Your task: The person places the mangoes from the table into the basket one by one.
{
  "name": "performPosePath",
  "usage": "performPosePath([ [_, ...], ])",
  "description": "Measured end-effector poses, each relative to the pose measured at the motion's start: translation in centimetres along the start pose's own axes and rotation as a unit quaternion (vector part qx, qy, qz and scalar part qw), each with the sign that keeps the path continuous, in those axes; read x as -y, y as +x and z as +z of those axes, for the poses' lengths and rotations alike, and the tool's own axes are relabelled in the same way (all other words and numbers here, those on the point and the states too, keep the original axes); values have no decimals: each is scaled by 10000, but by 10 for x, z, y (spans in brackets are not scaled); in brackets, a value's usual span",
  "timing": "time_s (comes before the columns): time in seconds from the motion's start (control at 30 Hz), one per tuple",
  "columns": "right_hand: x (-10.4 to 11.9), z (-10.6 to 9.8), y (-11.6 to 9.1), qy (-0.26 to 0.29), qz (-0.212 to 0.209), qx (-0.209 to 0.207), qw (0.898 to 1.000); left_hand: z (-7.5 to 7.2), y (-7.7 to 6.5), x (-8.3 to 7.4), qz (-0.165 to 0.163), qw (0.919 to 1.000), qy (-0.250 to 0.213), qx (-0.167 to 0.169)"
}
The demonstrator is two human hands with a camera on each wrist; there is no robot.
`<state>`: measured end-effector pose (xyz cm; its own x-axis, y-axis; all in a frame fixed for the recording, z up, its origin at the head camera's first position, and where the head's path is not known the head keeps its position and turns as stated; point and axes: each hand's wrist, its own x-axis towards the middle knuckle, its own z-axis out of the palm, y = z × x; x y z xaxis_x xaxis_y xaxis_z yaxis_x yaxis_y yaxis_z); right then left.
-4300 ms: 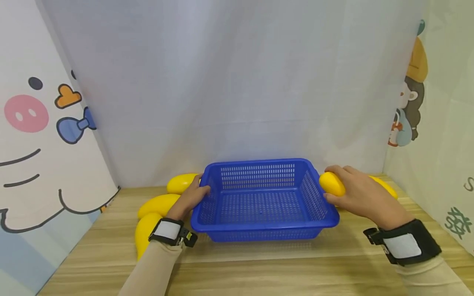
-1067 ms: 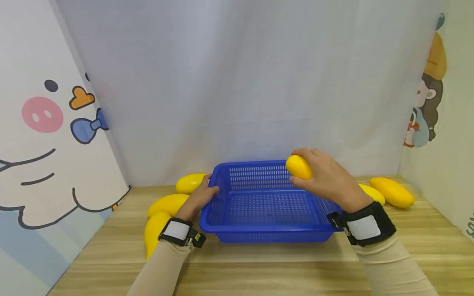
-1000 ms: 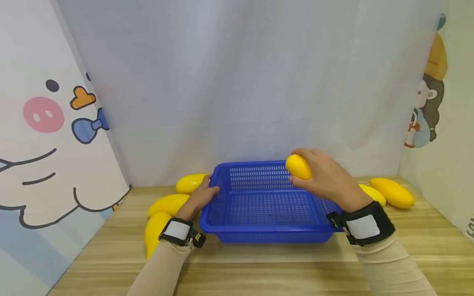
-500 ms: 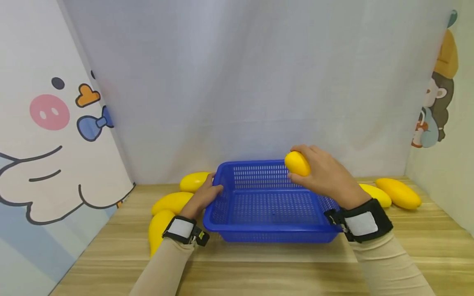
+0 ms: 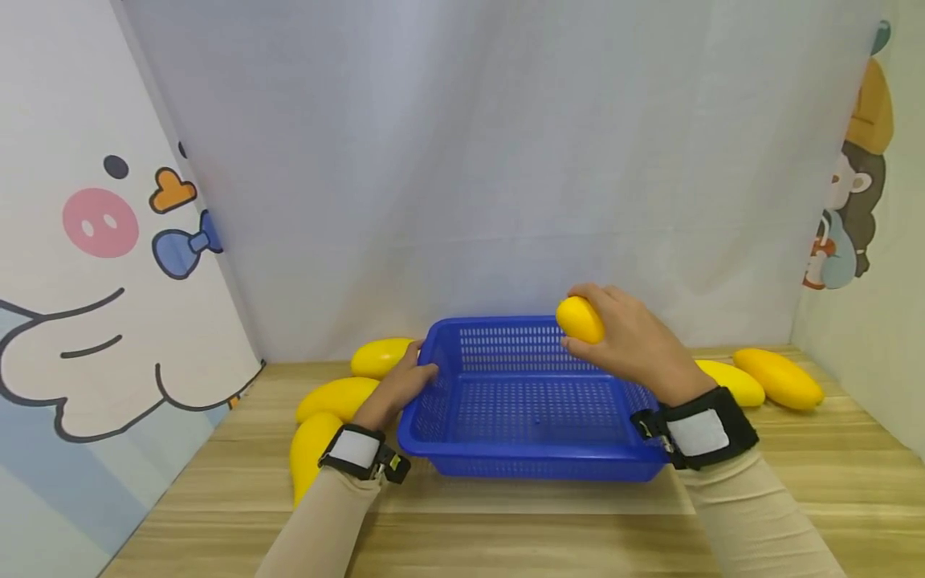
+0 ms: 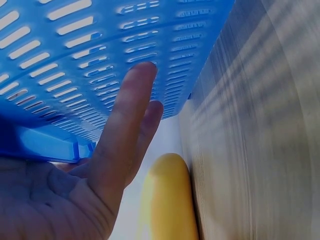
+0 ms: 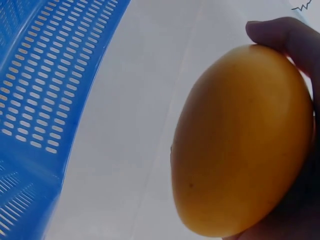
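the blue basket is free from above at its middle, its walls barring the sides.

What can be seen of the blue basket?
The blue basket is rectangular, open-topped and apparently plastic, with slotted walls, a perforated floor and a smooth rim. It sits upright on the wooden table; nothing is seen lying in it. The left hand grips its left side, thumb inside, fingers outside. In the head view, the right hand partly hides its right end.

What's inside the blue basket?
Inside the blue basket, I see only its slotted floor and walls. From the head camera, the right hand, the yellow fruit it holds and the wristband cover part of the basket's right side, so I can't see there.
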<state>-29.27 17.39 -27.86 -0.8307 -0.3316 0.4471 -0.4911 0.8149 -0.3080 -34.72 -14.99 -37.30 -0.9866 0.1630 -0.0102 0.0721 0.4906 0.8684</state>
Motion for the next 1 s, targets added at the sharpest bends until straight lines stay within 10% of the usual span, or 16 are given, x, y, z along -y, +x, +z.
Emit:
performPosePath([
  [1.0, -12, 26, 8, 13, 189, 143, 9997, 1, 2, 1, -168, 9997, -187, 74],
])
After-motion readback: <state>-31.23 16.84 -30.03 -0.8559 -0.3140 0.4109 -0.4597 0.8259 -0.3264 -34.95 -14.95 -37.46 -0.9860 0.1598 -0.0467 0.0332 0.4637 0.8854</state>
